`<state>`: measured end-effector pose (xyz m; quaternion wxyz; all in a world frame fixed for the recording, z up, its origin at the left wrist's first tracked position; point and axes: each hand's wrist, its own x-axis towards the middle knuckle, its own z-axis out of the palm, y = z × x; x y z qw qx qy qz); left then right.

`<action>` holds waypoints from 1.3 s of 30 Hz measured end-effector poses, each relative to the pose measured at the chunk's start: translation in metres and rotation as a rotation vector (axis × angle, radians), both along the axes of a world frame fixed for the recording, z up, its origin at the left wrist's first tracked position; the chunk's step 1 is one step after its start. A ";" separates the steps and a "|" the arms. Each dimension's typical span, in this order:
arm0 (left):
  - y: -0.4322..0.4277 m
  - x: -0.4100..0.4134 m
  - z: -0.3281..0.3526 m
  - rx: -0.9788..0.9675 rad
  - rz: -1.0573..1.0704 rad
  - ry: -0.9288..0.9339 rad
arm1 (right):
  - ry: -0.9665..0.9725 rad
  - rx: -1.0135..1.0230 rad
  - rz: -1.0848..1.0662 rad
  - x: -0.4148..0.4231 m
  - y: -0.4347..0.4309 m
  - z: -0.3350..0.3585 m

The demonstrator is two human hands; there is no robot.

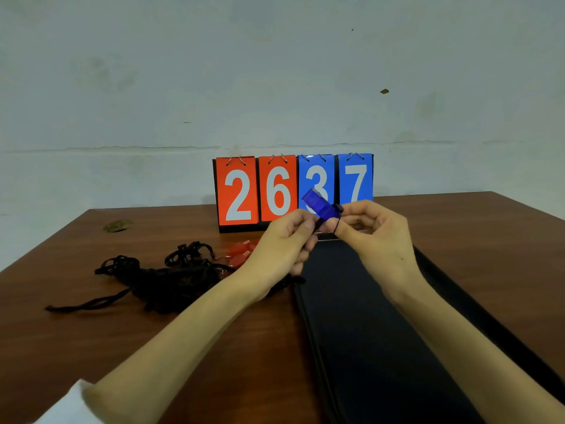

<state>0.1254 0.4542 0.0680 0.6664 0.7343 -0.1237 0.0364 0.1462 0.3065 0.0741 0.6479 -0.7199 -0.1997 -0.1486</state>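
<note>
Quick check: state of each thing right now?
Translucent blue plastic whistle: held aloft.
Left hand: grips whistle.
Right hand: pinches its thin black cord.
Black cord lanyards: tangled heap.
Red plastic whistles: lying beside them.
Red-blue flip scoreboard: upright, showing 2637.
Long black case: lying flat.

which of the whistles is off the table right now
The blue whistle, held up between the left hand and the right hand; the red ones lie on the table beside the black cords.
</note>
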 end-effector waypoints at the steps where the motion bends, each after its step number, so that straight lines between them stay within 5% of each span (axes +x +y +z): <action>1: 0.000 0.000 0.001 0.051 -0.003 -0.001 | 0.001 0.013 -0.028 0.001 0.000 -0.001; 4: -0.002 -0.003 0.004 0.272 0.010 -0.055 | -0.026 -0.023 -0.129 0.003 -0.002 -0.002; 11: 0.010 -0.008 0.026 0.701 0.062 -0.107 | -0.213 -0.451 -0.340 0.005 -0.006 -0.008; 18: 0.033 -0.013 0.051 0.803 0.042 -0.166 | -0.251 -0.643 -0.086 -0.003 0.000 -0.006; 28: 0.042 -0.009 0.047 0.670 -0.017 -0.068 | -0.004 -0.372 0.342 -0.011 0.003 0.002; 34: 0.034 -0.013 0.044 0.399 -0.060 0.082 | 0.112 -0.038 0.293 -0.009 -0.001 0.008; 39: 0.012 -0.009 0.029 0.473 0.049 0.156 | 0.127 0.137 0.166 -0.006 -0.002 0.007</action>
